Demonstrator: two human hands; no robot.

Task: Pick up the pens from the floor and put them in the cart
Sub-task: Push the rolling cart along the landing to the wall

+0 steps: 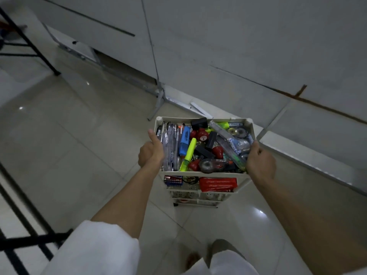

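On a glossy tiled floor (83,139) by white cabinets (218,36), left hand (152,153) and right hand (260,159) are gripping one cart (200,173).

pale glossy tile floor (83,135) w/ light glints. grey wall panels (218,36) behind, dark seams running across, rusty streak at right. black metal frame legs (42,54) top left, foot on the tiles. loose white strip (200,110) lying by the wall base, next to a bent grey metal bracket (158,102). black-lined white rug or mat (17,235) bottom left, can't tell which.
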